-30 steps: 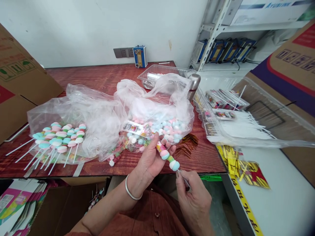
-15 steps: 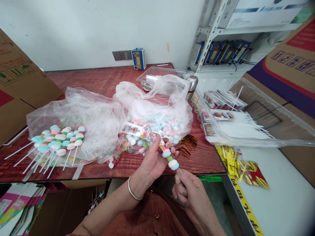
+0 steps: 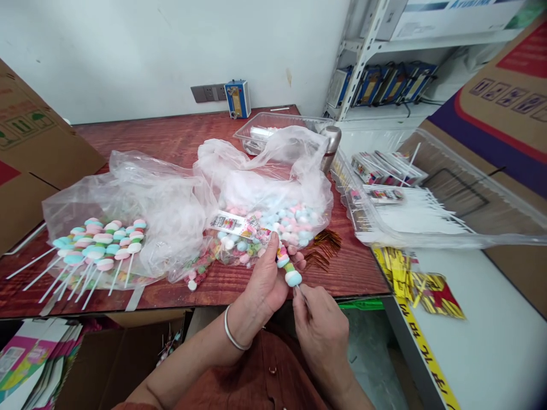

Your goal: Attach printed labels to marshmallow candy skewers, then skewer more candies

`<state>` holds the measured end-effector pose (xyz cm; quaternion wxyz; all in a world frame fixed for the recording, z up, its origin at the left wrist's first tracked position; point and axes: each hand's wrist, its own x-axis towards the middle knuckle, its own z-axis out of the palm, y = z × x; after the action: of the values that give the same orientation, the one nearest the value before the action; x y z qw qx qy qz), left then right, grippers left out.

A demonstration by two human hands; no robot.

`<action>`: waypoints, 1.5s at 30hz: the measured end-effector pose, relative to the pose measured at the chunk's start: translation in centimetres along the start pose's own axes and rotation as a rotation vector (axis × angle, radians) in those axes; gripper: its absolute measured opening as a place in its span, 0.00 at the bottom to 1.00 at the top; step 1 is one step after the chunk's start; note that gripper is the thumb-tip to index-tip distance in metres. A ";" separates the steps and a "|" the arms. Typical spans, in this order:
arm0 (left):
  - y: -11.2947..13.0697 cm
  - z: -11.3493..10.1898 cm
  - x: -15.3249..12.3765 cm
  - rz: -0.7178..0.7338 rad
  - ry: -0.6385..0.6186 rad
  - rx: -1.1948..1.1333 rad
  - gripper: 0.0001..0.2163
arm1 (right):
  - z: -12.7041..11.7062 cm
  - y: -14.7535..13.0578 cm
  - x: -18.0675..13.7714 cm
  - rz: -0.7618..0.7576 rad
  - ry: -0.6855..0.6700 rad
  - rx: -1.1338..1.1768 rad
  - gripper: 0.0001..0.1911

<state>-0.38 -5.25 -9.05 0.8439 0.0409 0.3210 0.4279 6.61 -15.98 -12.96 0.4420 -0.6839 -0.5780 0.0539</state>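
Note:
My left hand (image 3: 265, 279) holds a narrow printed wrapper sleeve (image 3: 241, 226) by its open end, at the front edge of the red wooden table (image 3: 171, 136). A marshmallow skewer (image 3: 287, 265) of pink, green and blue pieces sits partly inside that sleeve. My right hand (image 3: 318, 324) pinches the skewer's white stick just below the lowest marshmallow. Behind my hands lies a clear bag of loose pastel marshmallows (image 3: 286, 219).
At the left a clear bag (image 3: 128, 199) carries a pile of finished marshmallow skewers (image 3: 98, 245). A clear tray (image 3: 427, 210) at the right holds white sticks and printed wrappers. Cardboard boxes stand at both sides. Gold twist ties (image 3: 325, 245) lie near my hands.
My right hand has moved up and left along the stick, pushing the skewer further into the sleeve. Fewer marshmallows now show outside it.

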 end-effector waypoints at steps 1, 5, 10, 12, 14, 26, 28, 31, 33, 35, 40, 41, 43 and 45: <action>-0.1 -0.1 0.0 -0.010 -0.020 -0.007 0.14 | 0.0 -0.1 0.3 0.152 -0.041 0.168 0.12; -0.2 -0.5 0.1 -0.040 -0.097 -0.039 0.15 | 0.0 -0.7 1.1 0.817 -0.336 0.999 0.20; 0.2 -0.6 0.2 -0.011 -0.122 -0.016 0.13 | 0.1 -0.4 0.8 0.839 -0.253 1.102 0.18; 0.3 -0.4 0.1 0.028 -0.093 0.015 0.12 | 0.1 0.2 0.4 0.592 -0.192 0.734 0.18; 0.2 -0.1 0.0 0.062 -0.049 0.039 0.12 | 0.2 0.7 0.1 0.276 -0.119 0.333 0.16; -0.5 -1.2 0.7 0.085 -0.115 0.092 0.11 | 0.1 1.2 0.2 0.272 -0.198 0.227 0.18; 0.2 -1.3 1.1 0.144 -0.143 0.073 0.13 | -0.1 1.4 0.2 0.253 -0.201 0.238 0.17; 0.9 -1.2 1.5 0.150 -0.151 0.026 0.07 | -0.2 1.5 0.3 0.225 -0.176 0.239 0.14; 1.0 -1.0 1.4 0.132 -0.150 -0.010 0.04 | -0.1 1.4 0.4 0.320 -0.207 0.330 0.15; 0.9 -0.7 1.2 0.119 -0.140 -0.028 0.04 | 0.0 1.2 0.5 0.499 -0.299 0.530 0.19; 0.7 -0.4 0.8 0.088 -0.053 0.012 0.09 | 0.0 1.2 0.3 0.404 -0.359 0.498 0.19; 0.7 -0.3 0.8 0.082 -0.034 0.020 0.10 | -0.1 1.3 0.2 0.265 -0.309 0.349 0.17; 0.6 -0.2 0.8 0.072 0.013 0.029 0.11 | -0.2 1.5 0.0 0.000 -0.193 0.044 0.14; 0.6 -0.1 0.8 0.070 0.058 0.035 0.12 | -0.3 1.7 -0.1 -0.168 -0.112 -0.169 0.12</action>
<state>-0.51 -4.28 -9.32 0.8179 0.0543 0.3511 0.4526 7.97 -16.13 -13.98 0.3527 -0.6638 -0.6595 0.0057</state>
